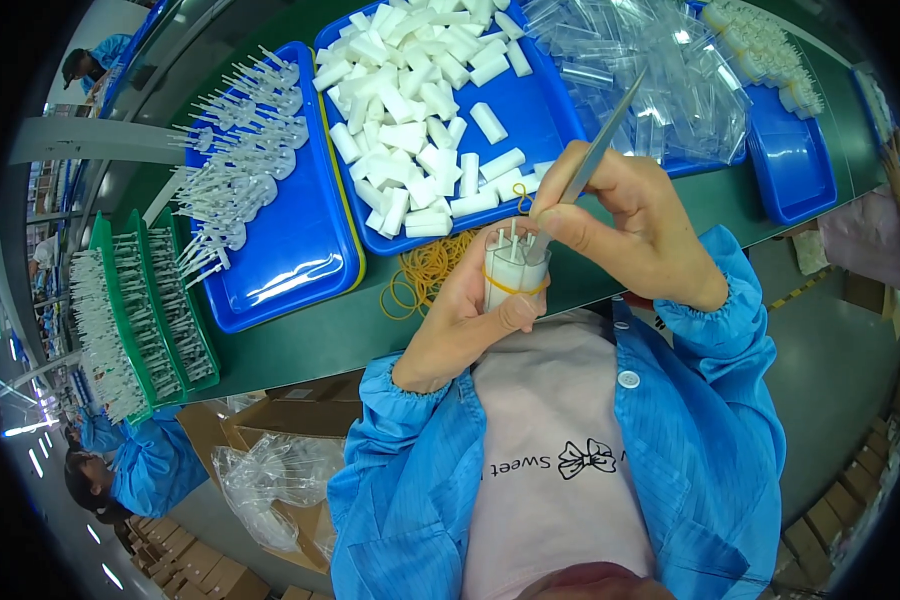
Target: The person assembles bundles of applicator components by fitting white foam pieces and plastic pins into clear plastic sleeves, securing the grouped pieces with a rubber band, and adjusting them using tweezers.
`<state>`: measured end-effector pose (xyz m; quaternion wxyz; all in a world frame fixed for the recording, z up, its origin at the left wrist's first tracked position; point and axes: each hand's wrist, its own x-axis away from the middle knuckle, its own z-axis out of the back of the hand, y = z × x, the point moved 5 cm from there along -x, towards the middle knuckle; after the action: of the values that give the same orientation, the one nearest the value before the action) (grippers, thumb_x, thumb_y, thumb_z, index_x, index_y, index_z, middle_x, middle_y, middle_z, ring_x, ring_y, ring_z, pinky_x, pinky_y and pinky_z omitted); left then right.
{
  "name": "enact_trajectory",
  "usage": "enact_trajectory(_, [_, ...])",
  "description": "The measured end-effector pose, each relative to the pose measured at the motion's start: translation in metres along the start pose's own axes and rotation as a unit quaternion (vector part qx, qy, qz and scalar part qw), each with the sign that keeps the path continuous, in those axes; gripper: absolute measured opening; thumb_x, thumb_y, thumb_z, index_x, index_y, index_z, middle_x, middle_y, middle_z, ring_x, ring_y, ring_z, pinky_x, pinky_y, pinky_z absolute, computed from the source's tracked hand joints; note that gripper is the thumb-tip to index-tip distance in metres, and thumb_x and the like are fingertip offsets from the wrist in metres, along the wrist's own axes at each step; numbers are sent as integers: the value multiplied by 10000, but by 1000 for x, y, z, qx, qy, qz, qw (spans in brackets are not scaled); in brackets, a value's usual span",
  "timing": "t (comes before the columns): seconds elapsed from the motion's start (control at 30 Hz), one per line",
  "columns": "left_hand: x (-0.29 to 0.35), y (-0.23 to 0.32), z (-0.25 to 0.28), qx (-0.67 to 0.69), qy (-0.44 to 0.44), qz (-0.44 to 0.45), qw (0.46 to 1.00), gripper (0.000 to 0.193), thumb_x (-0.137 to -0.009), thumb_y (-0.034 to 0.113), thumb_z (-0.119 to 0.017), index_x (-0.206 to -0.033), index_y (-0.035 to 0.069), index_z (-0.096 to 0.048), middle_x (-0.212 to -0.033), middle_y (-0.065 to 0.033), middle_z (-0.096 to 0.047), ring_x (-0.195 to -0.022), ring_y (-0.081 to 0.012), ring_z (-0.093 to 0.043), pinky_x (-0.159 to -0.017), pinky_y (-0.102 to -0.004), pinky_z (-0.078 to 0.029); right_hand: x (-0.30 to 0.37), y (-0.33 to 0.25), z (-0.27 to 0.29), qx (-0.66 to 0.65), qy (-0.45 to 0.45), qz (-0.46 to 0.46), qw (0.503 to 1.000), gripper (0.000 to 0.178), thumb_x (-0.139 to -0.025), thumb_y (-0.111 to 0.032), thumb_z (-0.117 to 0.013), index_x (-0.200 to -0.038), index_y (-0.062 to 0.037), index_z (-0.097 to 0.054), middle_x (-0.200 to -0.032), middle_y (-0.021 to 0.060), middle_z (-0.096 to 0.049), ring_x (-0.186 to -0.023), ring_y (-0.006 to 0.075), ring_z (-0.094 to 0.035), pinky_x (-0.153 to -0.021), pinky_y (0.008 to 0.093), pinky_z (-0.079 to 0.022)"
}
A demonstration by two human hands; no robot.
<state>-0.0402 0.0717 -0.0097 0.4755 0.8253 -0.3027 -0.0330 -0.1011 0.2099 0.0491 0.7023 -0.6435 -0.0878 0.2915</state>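
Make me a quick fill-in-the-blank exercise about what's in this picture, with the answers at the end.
1. The left hand holds a bundle circled by a yellow rubber ____.
2. The slim metal tool in the right hand has its sharp tip pointing ____ from the bundle, not toward it.
3. The tray directly under the heaped white pieces is coloured ____.
4. The table is coloured ____.

Missing words: band; away; blue; green.
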Motion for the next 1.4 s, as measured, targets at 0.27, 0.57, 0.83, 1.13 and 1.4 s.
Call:
enact_trajectory(0.27, [-3,-10,0,167,-97,40,980,710,-819,398,-671,-1337,25,-362,-996,-68,-523,-866,-148,-531,-764,-282,-440,0,3,12,-118,40,-40,991,127,-907,-126,-581,-928,-1,-568,-893,29,-544,-827,86,-522,-725,236,-450])
enact_trajectory(0.57, [-8,-16,-5,236,-77,87,965,730,-865,439,-565,-1352,-38,-304,-1142,-162,-491,-935,-248,-542,-779,-369,-478,2,13,14,-122,39,-70,989,142,-907,-152,-589,-923,-13,-561,-868,17,-532,-820,72,-510,-714,231,-441])
enact_trajectory(0.83, [-8,-17,-6,172,-83,52,980,737,-860,517,-557,-1327,-9,-334,-1064,-141,-514,-887,-224,-547,-724,-349,-476,4,17,6,-155,22,-112,981,140,-908,-155,-588,-930,-21,-554,-811,6,-545,-734,65,-525,-667,213,-439])
enact_trajectory(1.13, [-3,-17,-3,130,-63,30,989,646,-892,443,-561,-1347,49,-328,-1069,-94,-530,-926,-169,-544,-818,-321,-459,6,19,0,-159,4,-146,976,127,-900,-129,-574,-892,-5,-550,-836,43,-538,-755,97,-543,-671,252,-476])
enact_trajectory(1.4, [-5,-20,3,154,-95,35,983,663,-873,473,-575,-1324,38,-358,-1049,-96,-537,-907,-173,-546,-800,-312,-456,9,13,1,-40,26,-62,997,97,-900,-118,-583,-913,-23,-564,-831,10,-576,-736,70,-553,-663,222,-458])
